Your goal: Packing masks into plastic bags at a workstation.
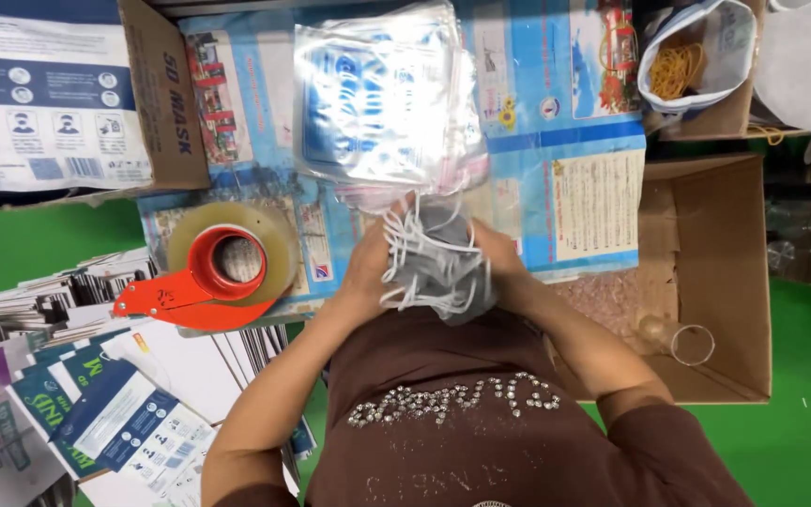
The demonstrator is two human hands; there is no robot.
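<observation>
Grey fabric masks (443,258), bundled with their white ear loops (405,249) hanging loose, sit between my two hands just in front of my chest, at the near edge of the tabletop. My left hand (368,263) is closed around the left side of the bundle, its fingers curled into the loops. My right hand (499,258) grips the right side, pressing the stack together. A clear plastic pouch (387,94) with blue print stands directly above the bundle, its lower edge touching the mask tops; whether the masks have entered its mouth I cannot tell.

To do this step well, I judge that I should keep the stack squared and tightly pinched, tuck the loops inward so none snag on the pouch edge, and hold the opening spread as the bundle goes in.

Beneath the pouch lies a blue printed sheet (574,169). Just to the left rests a red tape dispenser (208,277) holding a roll of clear tape. Printed cards (96,413) are heaped at lower left, and a flat carton (58,94) lies at upper left. An open cardboard box (715,272) stands to the right, with a bag of yellow rubber bands (678,66) beyond it. Green tabletop (800,441) shows at the margins.
</observation>
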